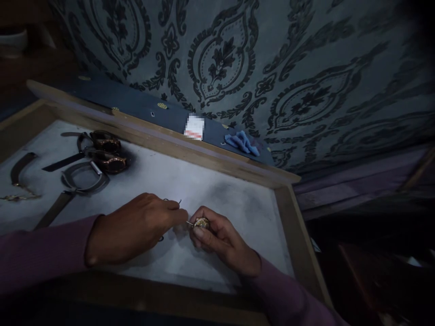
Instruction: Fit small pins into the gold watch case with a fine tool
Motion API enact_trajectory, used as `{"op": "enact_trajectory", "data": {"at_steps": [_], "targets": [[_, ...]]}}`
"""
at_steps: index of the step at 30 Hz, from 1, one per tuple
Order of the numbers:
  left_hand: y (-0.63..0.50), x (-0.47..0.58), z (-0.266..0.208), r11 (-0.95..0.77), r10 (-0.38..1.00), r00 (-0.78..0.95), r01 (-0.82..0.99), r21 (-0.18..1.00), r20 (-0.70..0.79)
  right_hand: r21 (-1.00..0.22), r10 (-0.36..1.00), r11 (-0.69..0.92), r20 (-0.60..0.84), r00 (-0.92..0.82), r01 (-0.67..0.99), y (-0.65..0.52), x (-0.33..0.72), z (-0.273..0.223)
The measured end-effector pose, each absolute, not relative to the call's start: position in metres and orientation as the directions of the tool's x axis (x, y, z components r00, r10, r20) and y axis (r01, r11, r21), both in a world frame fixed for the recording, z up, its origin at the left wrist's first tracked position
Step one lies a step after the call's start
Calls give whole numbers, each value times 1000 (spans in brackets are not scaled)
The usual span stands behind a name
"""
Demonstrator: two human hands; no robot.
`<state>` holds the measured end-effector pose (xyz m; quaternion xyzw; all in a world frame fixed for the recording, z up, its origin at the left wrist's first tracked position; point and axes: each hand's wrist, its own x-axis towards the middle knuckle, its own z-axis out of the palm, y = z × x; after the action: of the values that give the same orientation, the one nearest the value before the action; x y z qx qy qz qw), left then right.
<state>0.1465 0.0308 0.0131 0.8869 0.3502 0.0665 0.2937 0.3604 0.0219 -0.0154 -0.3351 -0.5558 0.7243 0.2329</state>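
Observation:
My left hand (pixel 136 226) is closed, with thumb and fingertips pinched round a thin tool whose metal tip (pixel 189 223) pokes out toward my right hand. Dark curved bits show above and below the fingers; most of the tool is hidden. In my right hand (pixel 220 240), thumb and fingers grip a small round glittering piece, like a watch case (pixel 201 223), with a pale studded edge. The metal tip meets or nearly meets its left side; actual contact is too small to tell. Both hands are over the white-bottomed wooden tray (pixel 251 217).
Several dark straps and watch-like pieces (pixel 108 154) lie at the tray's left, with a brown strap (pixel 54 210) and a gold chain piece (pixel 22 197). Beyond the raised wooden rim (pixel 204 147) are a white card (pixel 195 127) and a blue cloth (pixel 242 142), before a patterned wall (pixel 220 59).

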Motion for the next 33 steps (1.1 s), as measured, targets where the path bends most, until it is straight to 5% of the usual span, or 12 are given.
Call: {"op": "enact_trajectory", "data": {"at_steps": [15,23,27,33], "targets": [[30,144,7,-512,705,709,523,681,-15,-951,734,-310,-246,-634,10,24,361,-16],[32,157,-1,-19,824,543,310,951,-160,-894,795,-404,-239,-558,-193,25,355,-28],[28,168,-5,316,762,545,158,936,-349,-823,803,-489,-295,-518,-288,24,351,-30],[27,176,-1,487,725,551,17,874,-415,-896,832,-401,-270,-485,-190,22,351,-27]]}}
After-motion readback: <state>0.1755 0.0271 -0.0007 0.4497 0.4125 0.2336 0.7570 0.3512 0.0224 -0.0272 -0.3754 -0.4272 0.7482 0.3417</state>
